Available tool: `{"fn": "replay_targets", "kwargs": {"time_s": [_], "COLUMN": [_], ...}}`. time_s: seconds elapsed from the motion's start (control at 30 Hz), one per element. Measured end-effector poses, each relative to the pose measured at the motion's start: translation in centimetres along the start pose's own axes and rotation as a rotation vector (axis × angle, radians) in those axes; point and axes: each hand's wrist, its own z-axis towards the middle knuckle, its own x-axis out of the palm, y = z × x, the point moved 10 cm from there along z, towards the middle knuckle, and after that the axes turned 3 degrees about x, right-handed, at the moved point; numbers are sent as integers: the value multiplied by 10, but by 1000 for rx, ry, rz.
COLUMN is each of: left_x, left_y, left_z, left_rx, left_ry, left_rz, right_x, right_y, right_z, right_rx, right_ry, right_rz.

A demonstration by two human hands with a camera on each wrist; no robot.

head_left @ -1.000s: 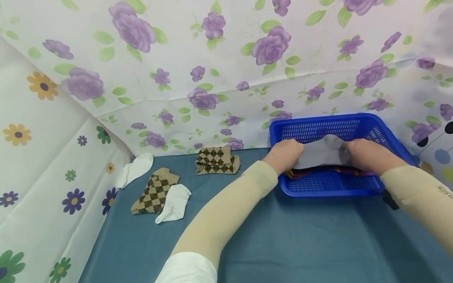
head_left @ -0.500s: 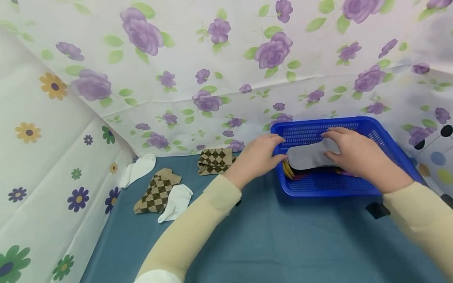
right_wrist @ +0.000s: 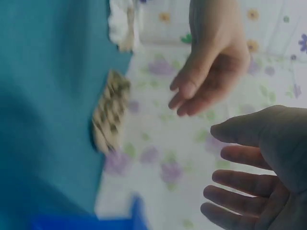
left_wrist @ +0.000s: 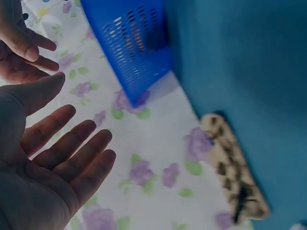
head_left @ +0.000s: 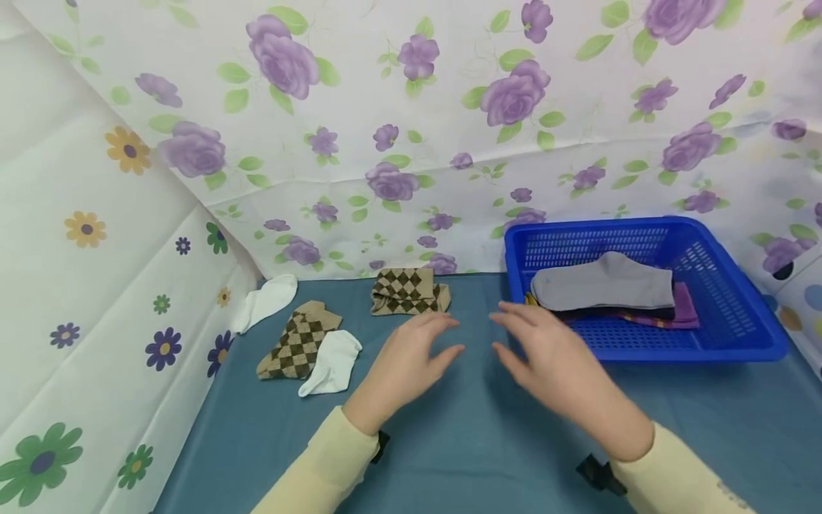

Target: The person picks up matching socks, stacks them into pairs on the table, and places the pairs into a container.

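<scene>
Sock position, in our judgement, governs the coming move: the folded sock (head_left: 411, 291) lies on the blue table (head_left: 469, 442), just beyond the left hand (head_left: 401, 364), its long axis running side to side, roughly parallel to the back sheet (head_left: 475, 243). We rate the left hand as nearer; the right hand (head_left: 559, 360) is at the near left corner of the basket (head_left: 706, 355). Both hands are empty, fingers extended and slightly bent, palms facing across a gap. Left of the left hand, we find the checked sock (head_left: 298, 343) set diagonally, the near white sock (head_left: 332, 363) at its right edge and the far white sock (head_left: 266, 303) beyond. The grey sock (head_left: 604, 284) lies lengthwise inside the basket. We judge finger room adequate at both ends of the folded sock; the back sheet, close behind, limits the far side.
</scene>
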Motion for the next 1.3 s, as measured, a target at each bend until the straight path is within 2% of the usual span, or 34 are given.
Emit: {"fn": "replay_targets", "kwargs": {"time_s": [0.13,0.3,0.5,0.6,0.67,0.73,0.87,0.97,1.07,1.17,1.3], "left_x": [15,38,58,59,53,43,22,15,19,26,27], "left_y": [11,21,21,25,34,48,92,125,146,155,149], "left_z": [-19,-33,-43,-44,-45,-48,-62,-78,-94,-102,-100], "left_rx": [-47,-68,-62,-80,-122,-184,-387,-565,-690,-727,-669], "left_ry": [26,74,146,149,120,76,1,13,70,117,92], "left_rz": [6,18,29,39,75,155,313,325,284,256,278], "right_x": [33,66,89,94,96,99,105,108,109,109,109], "right_y": [6,-1,-13,-16,-16,-16,-16,-16,-17,-16,-15], "right_z": [-14,-27,-36,-39,-40,-42,-48,-50,-50,-50,-49], "right_rx": [21,91,149,153,154,159,177,189,191,186,185], "right_ry": [36,79,137,138,135,140,166,173,168,164,162], "right_rz": [46,50,24,15,21,34,47,44,44,49,60]}}
